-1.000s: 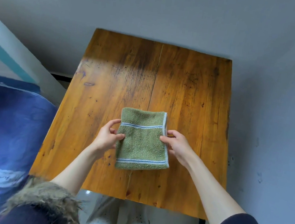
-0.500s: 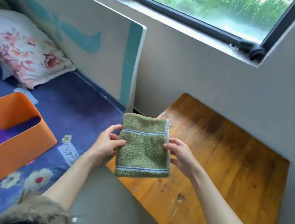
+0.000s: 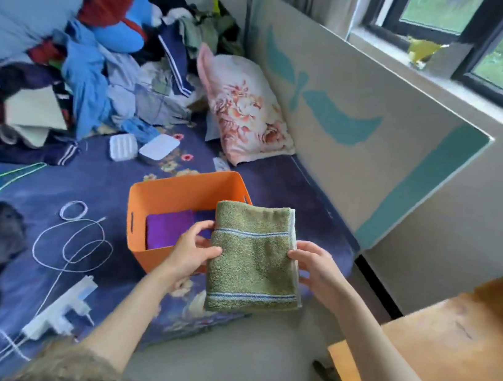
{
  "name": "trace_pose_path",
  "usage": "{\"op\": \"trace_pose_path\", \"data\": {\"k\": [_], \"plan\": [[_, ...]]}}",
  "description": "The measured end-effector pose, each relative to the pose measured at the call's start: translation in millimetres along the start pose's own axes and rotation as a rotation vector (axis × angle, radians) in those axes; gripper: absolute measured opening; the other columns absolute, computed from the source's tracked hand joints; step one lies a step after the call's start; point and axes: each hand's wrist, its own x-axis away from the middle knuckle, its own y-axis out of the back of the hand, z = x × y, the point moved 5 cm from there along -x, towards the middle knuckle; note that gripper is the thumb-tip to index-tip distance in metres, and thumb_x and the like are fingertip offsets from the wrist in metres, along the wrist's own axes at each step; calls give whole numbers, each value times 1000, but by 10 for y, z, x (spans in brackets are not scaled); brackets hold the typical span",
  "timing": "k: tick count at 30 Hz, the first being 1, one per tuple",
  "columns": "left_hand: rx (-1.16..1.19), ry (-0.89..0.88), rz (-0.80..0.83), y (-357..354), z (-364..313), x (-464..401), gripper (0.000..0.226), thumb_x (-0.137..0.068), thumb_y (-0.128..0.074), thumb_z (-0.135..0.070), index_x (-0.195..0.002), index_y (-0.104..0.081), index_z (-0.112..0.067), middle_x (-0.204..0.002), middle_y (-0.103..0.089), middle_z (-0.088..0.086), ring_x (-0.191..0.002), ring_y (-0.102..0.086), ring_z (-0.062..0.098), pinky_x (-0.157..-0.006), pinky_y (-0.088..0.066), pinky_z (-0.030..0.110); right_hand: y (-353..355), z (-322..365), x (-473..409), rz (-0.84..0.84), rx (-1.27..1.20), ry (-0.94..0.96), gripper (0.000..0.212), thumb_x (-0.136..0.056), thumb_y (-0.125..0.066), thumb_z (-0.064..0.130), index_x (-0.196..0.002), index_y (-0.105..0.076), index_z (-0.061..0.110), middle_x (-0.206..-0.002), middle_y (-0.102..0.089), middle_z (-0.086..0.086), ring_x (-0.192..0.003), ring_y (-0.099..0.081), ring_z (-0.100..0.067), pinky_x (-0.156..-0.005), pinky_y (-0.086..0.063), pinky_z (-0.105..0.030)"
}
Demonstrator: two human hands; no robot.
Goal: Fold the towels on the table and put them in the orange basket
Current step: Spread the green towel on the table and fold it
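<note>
Folded green towel (image 3: pixel 255 258) held in air over orange basket's (image 3: pixel 158 200) near corner, left hand (image 3: pixel 191 253) and right hand (image 3: pixel 313 268) pinching its side edges, folded purple towel (image 3: pixel 167 230) inside basket, basket on blue floral bedsheet (image 3: pixel 110 177).

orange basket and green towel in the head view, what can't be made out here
- Orange basket: its right near part lies behind the green towel, so that part of its inside is hidden.
- Purple towel in the basket: partly covered by the left hand; how many lie there is unclear.
- Right hand: its fingers go behind the green towel.
- Wooden table: cut off by the right edge.
</note>
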Motion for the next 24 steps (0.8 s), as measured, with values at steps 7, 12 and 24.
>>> {"op": "trace_pose_path", "data": {"k": [7, 12, 24], "plan": [[36, 115, -123, 641, 287, -739, 52, -85, -62, 0, -125, -44, -28, -110, -52, 17, -88, -56, 25, -68, -49, 34, -660, 179, -1021, 106, 91, -83, 16, -84, -54, 0, -89, -58, 14, -83, -59, -8, -72, -53, -18, -66, -43, -28], [20, 191, -195, 885, 485, -1531, 54, -87, -60, -2, -132, -41, -25, -88, -48, -2, -71, -50, 13, -58, -40, 26, -957, 256, -2028, 159, 186, -172, 12, -84, -57, 5, -86, -58, 16, -78, -57, -5, -63, -53, -14, -57, -43, -25], [-112, 468, -370, 701, 1515, -3075, 54, -80, -59, 5, -124, -48, -24, -70, -56, 2, -72, -57, 26, -72, -48, 39, -1413, -381, -3862, 113, 634, -300, 20, -84, -43, 4, -100, -53, 11, -87, -55, -5, -78, -52, -23, -62, -38, -28]]}}
